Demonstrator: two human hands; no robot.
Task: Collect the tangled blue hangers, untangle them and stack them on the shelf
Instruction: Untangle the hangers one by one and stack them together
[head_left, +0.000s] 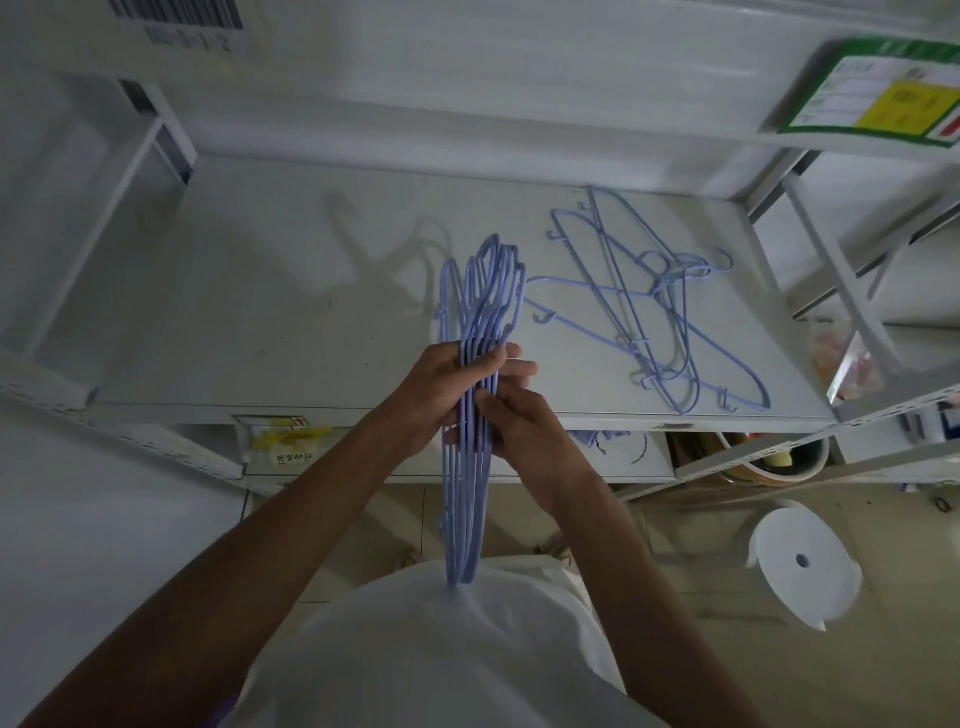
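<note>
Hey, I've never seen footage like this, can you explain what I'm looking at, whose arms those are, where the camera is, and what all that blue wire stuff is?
There is no machine here. A person wears a wide-angle camera on the head, so this one picture looks forward and down over their own arms and white shirt. The left hand and right hand together grip a bundle of blue hangers, held edge-on so they look like thin loops. In front is a white metal shelf. On it, to the right, lies a loose pile of hangers, crossing over one another. A white stool stands on the floor at lower right.
</note>
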